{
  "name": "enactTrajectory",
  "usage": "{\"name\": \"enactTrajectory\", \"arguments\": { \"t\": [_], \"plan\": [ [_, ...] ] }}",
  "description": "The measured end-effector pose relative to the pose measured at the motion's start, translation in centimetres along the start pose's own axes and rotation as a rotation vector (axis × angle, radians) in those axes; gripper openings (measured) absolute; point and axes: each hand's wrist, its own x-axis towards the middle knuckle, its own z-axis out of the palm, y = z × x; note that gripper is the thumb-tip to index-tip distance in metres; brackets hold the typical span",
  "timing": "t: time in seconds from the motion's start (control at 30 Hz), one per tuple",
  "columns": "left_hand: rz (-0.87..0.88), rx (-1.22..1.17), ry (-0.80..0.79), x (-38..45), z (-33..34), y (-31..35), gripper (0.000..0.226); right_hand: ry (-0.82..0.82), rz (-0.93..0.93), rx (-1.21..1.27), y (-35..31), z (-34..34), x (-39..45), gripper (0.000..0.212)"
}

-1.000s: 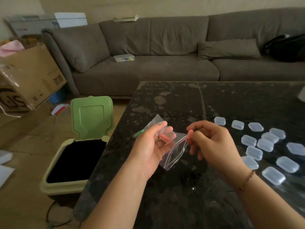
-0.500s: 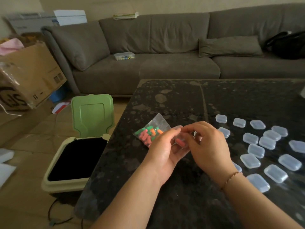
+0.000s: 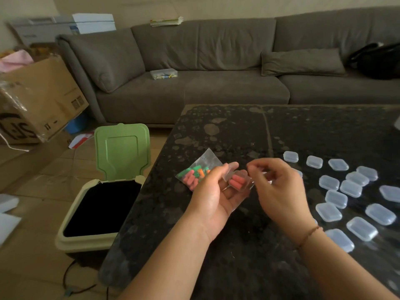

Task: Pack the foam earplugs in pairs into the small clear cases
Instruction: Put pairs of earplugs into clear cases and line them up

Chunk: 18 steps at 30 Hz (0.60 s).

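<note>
— Where is the small clear plastic case (image 3: 237,181)?
— In the left hand (image 3: 213,195), above the dark speckled table's (image 3: 227,131) left edge; the fingers curl round it, two pink foam earplugs (image 3: 236,182) inside.
— And the right hand (image 3: 279,187)?
— Its fingertips pinch the case's right side.
— The rest?
— A clear bag of pink, green and orange earplugs (image 3: 195,173) lies by the left edge; closed clear cases (image 3: 350,188) sit toward the right edge.

The room is dim, with soft, even light and no hard shadows. The dark table (image 3: 227,126) shines a little. The sofa (image 3: 216,61) bends near the edges of the wide picture. Everything looks slightly fuzzy, mostly the corners.
</note>
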Motion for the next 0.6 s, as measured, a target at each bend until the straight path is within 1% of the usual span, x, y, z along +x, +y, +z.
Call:
{"name": "enactTrajectory", "arguments": {
  "t": [0.07, 0.1, 0.17, 0.2, 0.3, 0.37, 0.4, 0.5, 0.6],
  "plan": [
    [0.045, 0.098, 0.005, 0.2, -0.1, 0.0, 0.020, 0.044, 0.097, 0.174, -0.2, -0.7, 0.5, 0.021],
    [0.074, 0.165, 0.000, 0.2, -0.2, 0.0, 0.022, 0.041, 0.118, 0.226, -0.2, -1.2, 0.7, 0.025],
    [0.134, 0.283, -0.009, 0.2, -0.3, -0.2, 0.032, -0.036, 0.079, 0.236, -0.1, -2.3, 0.9, 0.036],
    [0.170, 0.341, -0.013, 0.3, -0.4, -0.3, 0.040, -0.109, 0.017, 0.182, 0.0, -2.8, 0.9, 0.040],
    [0.282, 0.536, -0.023, 0.6, -0.6, -0.8, 0.065, -0.356, -0.234, -0.134, 0.2, -4.4, 0.7, 0.058],
    [0.351, 0.632, -0.058, 0.8, -0.5, -1.1, 0.076, -0.466, -0.371, -0.284, 0.6, -4.6, 0.4, 0.066],
    [0.387, 0.710, -0.080, 1.0, -0.6, -1.3, 0.080, -0.481, -0.408, -0.327, 0.7, -4.6, 0.3, 0.065],
    [0.482, 1.011, -0.180, 1.4, -0.3, -1.8, 0.087, -0.410, -0.463, -0.378, 1.5, -4.7, 0.3, 0.048],
    [0.506, 1.116, -0.243, 2.1, 0.8, -1.9, 0.078, -0.360, -0.443, -0.390, 2.7, -5.8, 0.9, 0.035]
  ]
}}
